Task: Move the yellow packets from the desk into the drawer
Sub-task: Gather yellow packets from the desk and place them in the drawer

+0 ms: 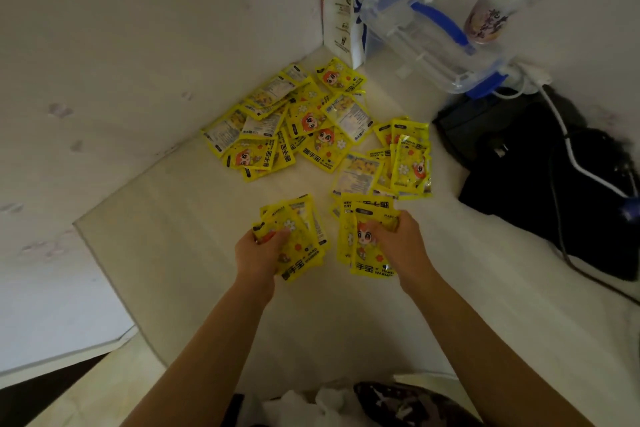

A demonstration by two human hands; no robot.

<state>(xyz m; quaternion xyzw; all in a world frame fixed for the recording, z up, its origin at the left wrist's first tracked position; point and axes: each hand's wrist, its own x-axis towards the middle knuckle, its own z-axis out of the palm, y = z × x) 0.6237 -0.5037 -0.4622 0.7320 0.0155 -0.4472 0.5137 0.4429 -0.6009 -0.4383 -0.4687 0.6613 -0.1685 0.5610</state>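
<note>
While each hand (398, 239) grips yellow packets (298, 128), no drawer shows

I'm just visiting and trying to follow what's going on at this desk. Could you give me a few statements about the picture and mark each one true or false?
1. Both hands are holding yellow packets. True: the left hand grips one bunch and the right hand grips another.
2. All the packets have been picked up. False: a large pile and a smaller pile lie on the desk.
3. A clear container with a blue handle stands at the back of the desk. True.
4. The black bag lies to the left of the packets. False: it lies to their right.
5. The packets are plain yellow. False: they bear a cartoon figure and lettering.
</note>
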